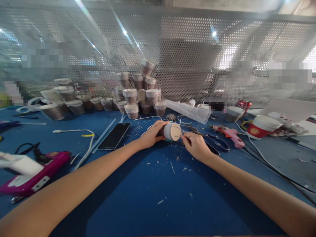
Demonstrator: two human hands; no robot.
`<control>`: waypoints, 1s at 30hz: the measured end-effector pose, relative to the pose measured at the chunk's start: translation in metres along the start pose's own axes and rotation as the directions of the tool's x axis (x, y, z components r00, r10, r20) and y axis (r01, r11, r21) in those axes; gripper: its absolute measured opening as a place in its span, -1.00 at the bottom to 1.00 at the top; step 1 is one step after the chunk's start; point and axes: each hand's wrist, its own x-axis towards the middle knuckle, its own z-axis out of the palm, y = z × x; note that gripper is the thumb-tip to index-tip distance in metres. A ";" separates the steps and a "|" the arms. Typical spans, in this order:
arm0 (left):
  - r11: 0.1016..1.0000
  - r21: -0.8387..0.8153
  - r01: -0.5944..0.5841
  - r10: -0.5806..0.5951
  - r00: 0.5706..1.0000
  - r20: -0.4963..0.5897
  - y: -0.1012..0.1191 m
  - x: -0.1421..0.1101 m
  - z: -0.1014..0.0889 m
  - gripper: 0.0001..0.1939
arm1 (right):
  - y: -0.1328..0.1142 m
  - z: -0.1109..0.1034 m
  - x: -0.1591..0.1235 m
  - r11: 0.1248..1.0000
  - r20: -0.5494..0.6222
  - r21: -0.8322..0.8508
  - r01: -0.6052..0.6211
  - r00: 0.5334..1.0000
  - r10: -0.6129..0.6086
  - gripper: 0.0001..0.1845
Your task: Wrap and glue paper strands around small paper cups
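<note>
My left hand (152,135) is wrapped around a small bucket-like pot (172,131), tipped on its side with its pale round face toward the right and me. A white band runs around its rim. At the right edge of that face, my right hand (196,147) is closed in a pinch on a thin strand; whether it is wire or twine I cannot tell. Just beyond the right hand lie blue-handled scissors (218,143) and a pink glue gun (230,134). Fibre scraps are scattered on the blue table (138,200) below the pot.
Similar small pots (131,111) stand stacked at the back, several with loop handles. A black phone (115,136) lies left of my hands, beside a magenta power strip (49,168). Paper cups (263,126) and a glue-gun cord (269,166) are at right. A perforated metal screen (185,59) closes the back.
</note>
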 end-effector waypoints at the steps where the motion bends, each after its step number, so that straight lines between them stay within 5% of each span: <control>1: 1.000 -0.006 0.002 -0.002 1.000 0.000 0.000 0.000 0.000 -0.40 | 0.000 0.000 0.000 1.000 0.000 0.004 -0.003 1.000 0.003 -0.70; 30: 0.999 -0.034 -0.009 0.009 1.000 -0.008 0.001 0.001 -0.002 -0.45 | 0.001 0.000 0.002 0.999 0.034 0.044 0.022 0.999 -0.023 -0.69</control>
